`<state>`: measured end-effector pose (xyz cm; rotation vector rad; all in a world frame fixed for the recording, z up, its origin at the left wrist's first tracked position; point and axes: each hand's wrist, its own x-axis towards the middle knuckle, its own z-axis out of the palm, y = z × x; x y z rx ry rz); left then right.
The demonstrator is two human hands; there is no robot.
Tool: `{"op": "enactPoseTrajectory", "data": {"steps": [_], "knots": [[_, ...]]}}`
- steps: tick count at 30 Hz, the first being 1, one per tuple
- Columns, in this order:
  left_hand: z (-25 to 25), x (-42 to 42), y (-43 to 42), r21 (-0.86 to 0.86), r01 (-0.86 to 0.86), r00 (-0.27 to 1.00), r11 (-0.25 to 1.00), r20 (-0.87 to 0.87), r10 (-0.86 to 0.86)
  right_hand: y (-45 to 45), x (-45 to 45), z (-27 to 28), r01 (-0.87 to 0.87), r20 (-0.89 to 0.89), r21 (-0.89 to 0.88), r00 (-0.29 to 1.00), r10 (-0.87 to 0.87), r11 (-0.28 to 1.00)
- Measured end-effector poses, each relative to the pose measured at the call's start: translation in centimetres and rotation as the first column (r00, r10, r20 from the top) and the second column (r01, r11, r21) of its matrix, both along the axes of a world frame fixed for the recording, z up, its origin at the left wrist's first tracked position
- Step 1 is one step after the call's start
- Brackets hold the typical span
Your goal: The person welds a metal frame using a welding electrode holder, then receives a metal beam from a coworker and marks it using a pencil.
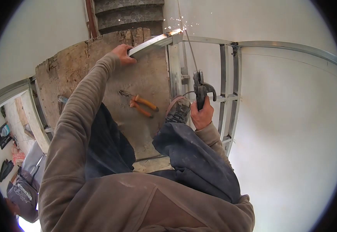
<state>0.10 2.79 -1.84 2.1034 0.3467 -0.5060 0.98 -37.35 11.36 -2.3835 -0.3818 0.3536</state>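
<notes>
My right hand is wrapped round the grip of a black welding electrode holder. A thin welding rod runs up from its jaws toward a bright arc with flying sparks. The arc sits where a metal bar meets the metal frame. My left hand grips the near end of that bar, fingers closed over it. Orange-handled pliers lie on the worn board between my legs, below my left hand.
A worn wooden board lies under me. Stone-patterned steps rise beyond it. Metal framing stands along the white wall at right. Far lower left, another person is at a lower level among scattered things.
</notes>
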Motion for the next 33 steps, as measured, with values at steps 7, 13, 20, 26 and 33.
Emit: {"op": "enactPoseTrajectory", "data": {"steps": [7, 13, 20, 26, 33], "knots": [[-0.1, -0.1, 0.0, 0.05, 0.013, 1.0, 0.999, 0.005, -0.013, 0.4, 0.3, -0.2, -0.008, -0.016, -0.002, 1.0, 0.008, 1.0], [0.3, -0.1, -0.2, 0.092, -0.005, 1.0, 0.996, 0.007, 0.005, 0.3, 0.2, -0.4, -0.017, -0.014, -0.029, 1.0, 0.017, 0.999], [0.3, 0.2, 0.1, 0.035, 0.038, 0.998, 0.999, -0.045, -0.037, 0.3, 0.0, 0.1, -0.023, 0.029, 0.045, 0.999, 0.021, 0.999], [-0.1, 0.1, 0.2, 0.06, 0.025, 0.999, 0.998, -0.032, -0.023, 0.2, 0.3, -0.3, -0.024, 0.009, 0.027, 1.0, 0.023, 0.999], [0.9, 0.1, -0.2, 0.087, 0.012, 0.999, 0.996, -0.045, -0.008, 0.0, 0.4, -0.5, -0.027, -0.027, -0.019, 0.999, 0.026, 0.999]]}}
